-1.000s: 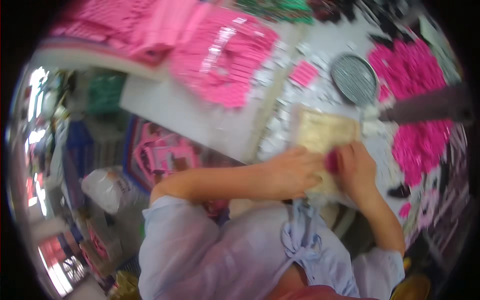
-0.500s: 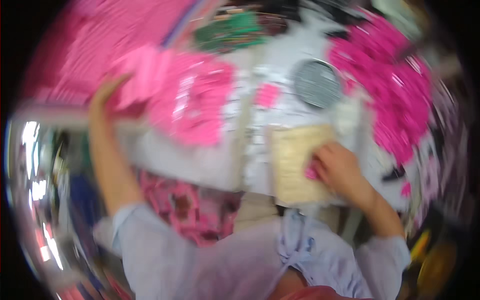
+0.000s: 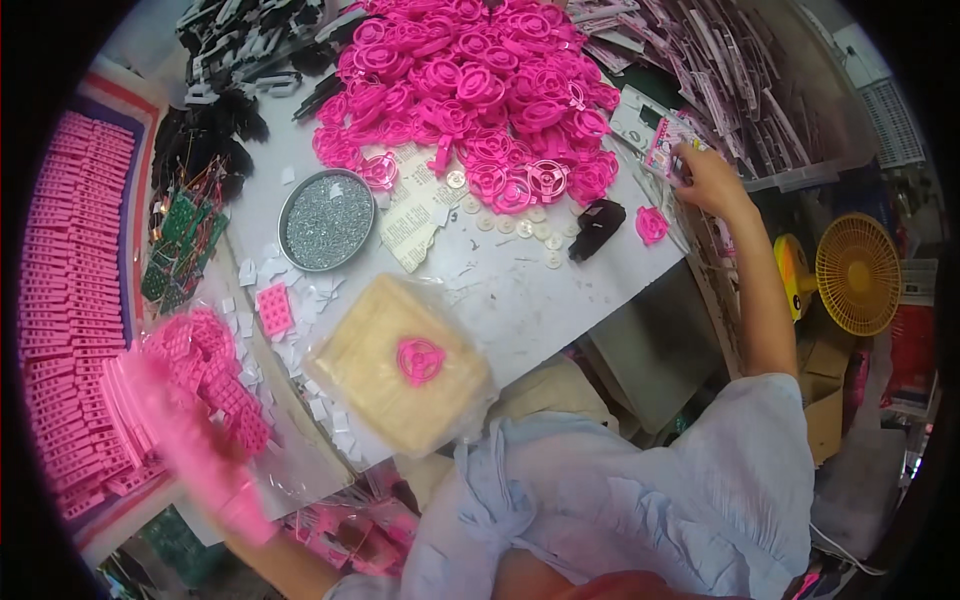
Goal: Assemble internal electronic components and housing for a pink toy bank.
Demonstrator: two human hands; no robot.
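Note:
At the far right of the table, my right hand (image 3: 708, 180) is closed on the edge of a small printed sheet (image 3: 668, 145), pink and white, perhaps stickers. My left hand, at the lower left, is smeared by motion and mostly hidden by a long pink plastic part (image 3: 205, 455) that it seems to hold. Stacked pink casings (image 3: 85, 300) stand beside it. In front of me a pink steering-wheel-shaped piece (image 3: 420, 360) lies on a yellowish pad (image 3: 385, 400) wrapped in clear plastic. A single pink wheel piece (image 3: 652, 226) sits near the right table edge.
A large heap of pink wheel pieces (image 3: 480, 80) covers the far table. A round tin of small screws (image 3: 327, 220) stands left of centre, near green circuit boards (image 3: 180, 240) with wires. A clear bin of printed strips (image 3: 730, 90) and a yellow fan (image 3: 858, 275) are at right.
The view has swung to the right. My right hand has left the yellowish pad, where the pink wheel piece now lies, and reached the printed sheet. My left hand has come back toward me.

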